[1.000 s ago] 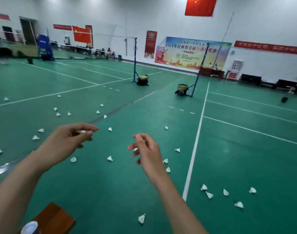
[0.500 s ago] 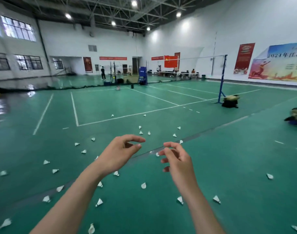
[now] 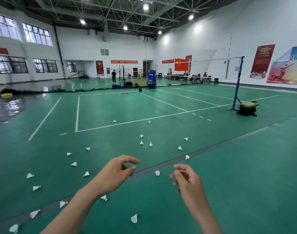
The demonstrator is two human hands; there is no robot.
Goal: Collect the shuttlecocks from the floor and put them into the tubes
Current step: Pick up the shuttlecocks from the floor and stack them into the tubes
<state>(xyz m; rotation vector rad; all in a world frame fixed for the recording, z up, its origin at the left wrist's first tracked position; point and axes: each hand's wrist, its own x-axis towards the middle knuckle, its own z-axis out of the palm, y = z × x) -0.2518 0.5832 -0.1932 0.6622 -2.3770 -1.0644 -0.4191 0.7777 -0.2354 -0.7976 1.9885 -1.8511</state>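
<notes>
Both hands hang out front holding nothing, the left hand (image 3: 115, 176) and the right hand (image 3: 189, 182) with fingers loosely curled and apart. Around them about twenty white shuttlecocks (image 3: 134, 218) lie scattered over the green floor (image 3: 245, 166). Further back stand one blue net post (image 3: 238, 85) and one dark bag (image 3: 247, 108); I see no tube I can be sure of.

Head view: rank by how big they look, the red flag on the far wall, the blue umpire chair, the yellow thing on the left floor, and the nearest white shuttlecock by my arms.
1. Red flag
2. Blue umpire chair
3. Yellow object and nearest white feather shuttlecock: alike; the shuttlecock only looks this big through nearness.
</notes>
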